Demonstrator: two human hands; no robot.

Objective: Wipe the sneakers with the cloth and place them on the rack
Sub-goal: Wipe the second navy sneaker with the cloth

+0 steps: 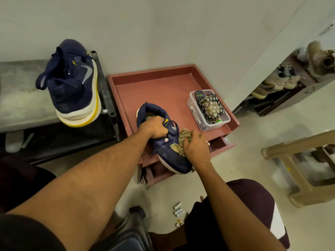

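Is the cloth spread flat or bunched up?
Bunched up: the cloth shows as crumpled folds, held by the right hand against the top of the sneaker.

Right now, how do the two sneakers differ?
The left sneaker stands untouched on the grey ledge, heel towards the person; the held sneaker points its toe that way, over the red tray. The left hand grips the held sneaker's collar and the right hand holds the cloth against it; the left sneaker has neither. Both are navy.
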